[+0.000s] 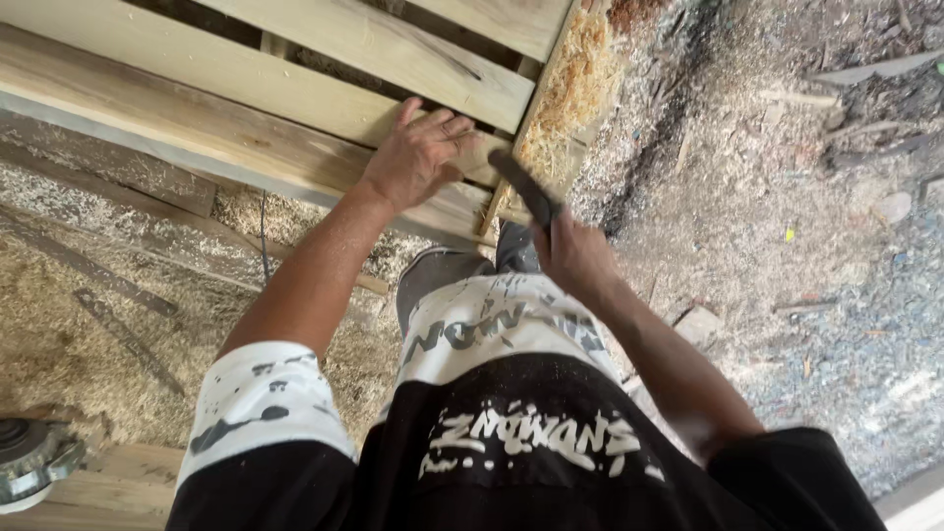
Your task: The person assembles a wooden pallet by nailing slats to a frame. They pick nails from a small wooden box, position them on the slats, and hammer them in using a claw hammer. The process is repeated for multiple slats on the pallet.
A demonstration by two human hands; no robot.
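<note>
Sawdust and wood shavings [118, 324] cover the ground beneath a slatted frame of pale wooden planks [226, 128], with grey rubble and scraps spread to the right. Left hand [418, 157] lies flat on a plank near the frame's end, fingers spread and gripping nothing; right hand [570, 256] is closed around the handle of a dark, blurred tool [521, 187], whose head points up toward the frame's corner, just beside the left hand. Round metal machine part [29, 462] sits at lower left, well apart.
</note>
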